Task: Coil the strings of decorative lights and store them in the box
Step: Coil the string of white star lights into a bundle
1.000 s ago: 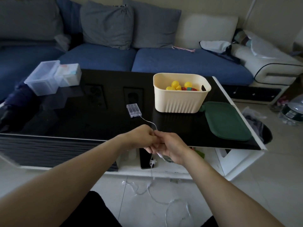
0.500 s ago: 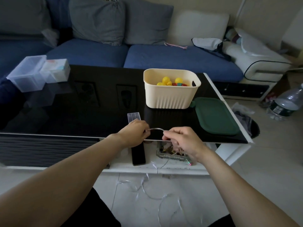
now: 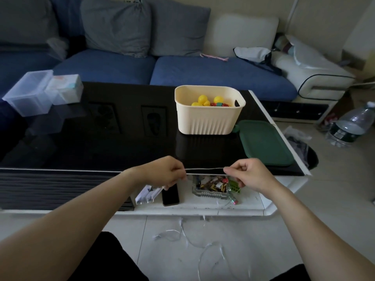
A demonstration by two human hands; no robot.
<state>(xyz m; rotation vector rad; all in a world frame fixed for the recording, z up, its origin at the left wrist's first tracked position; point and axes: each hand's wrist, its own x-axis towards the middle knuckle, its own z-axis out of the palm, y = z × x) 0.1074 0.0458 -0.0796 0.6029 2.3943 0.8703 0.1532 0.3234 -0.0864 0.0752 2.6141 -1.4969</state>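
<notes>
A thin pale light string (image 3: 205, 169) is stretched taut between my two hands, just in front of the black table's near edge. My left hand (image 3: 165, 173) pinches its left end and my right hand (image 3: 248, 175) pinches it further along. A clear battery case (image 3: 146, 194) shows below my left hand, over the lower shelf. More of the string (image 3: 203, 250) lies in loose loops on the floor tiles between my knees. The cream ribbed box (image 3: 210, 120) stands on the table beyond my hands, holding yellow balls (image 3: 203, 100) and coloured lights. Its green lid (image 3: 263, 142) lies to its right.
Clear plastic containers (image 3: 30, 92) sit at the table's far left. On the lower shelf lie a phone (image 3: 170, 194) and a glass dish of small bits (image 3: 211, 186). A blue sofa (image 3: 203, 74) runs behind the table. A water bottle (image 3: 351, 124) lies on the floor at right.
My hands have drawn apart, pulling the string straight between them. The battery case has left the table top and now shows below my left hand.
</notes>
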